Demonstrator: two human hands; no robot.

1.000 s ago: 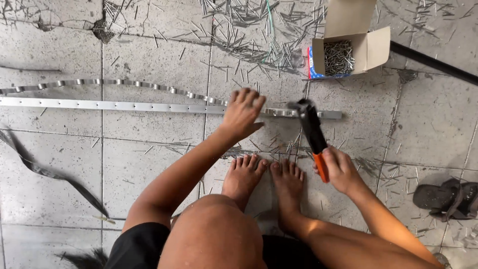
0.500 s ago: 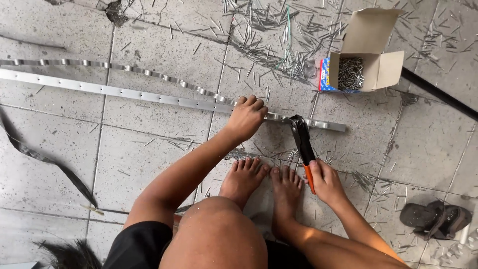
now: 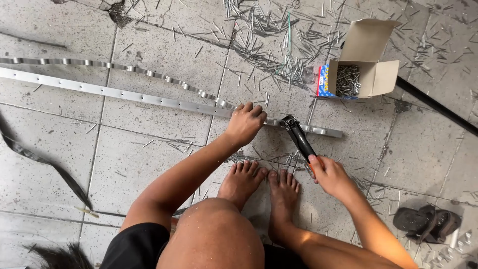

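Note:
I squat barefoot on a grey tiled floor. A long flat metal strip (image 3: 124, 93) with holes runs from the left edge to the middle right. My left hand (image 3: 245, 122) presses down on it near its right end. My right hand (image 3: 329, 175) grips the orange-and-black handles of a rivet tool (image 3: 298, 136), whose black head rests on the strip just right of my left hand. A second, scalloped metal band (image 3: 149, 73) lies along the far side of the strip.
An open cardboard box of rivets (image 3: 359, 69) stands at the upper right, with many spent pins scattered (image 3: 269, 45) on the floor behind the strip. A dark sandal (image 3: 425, 223) lies at the lower right. A black strap (image 3: 40, 164) curls at the left.
The tool has come down from a raised position until its head sits on the strip. My left hand has stayed on the strip; the view has tilted slightly.

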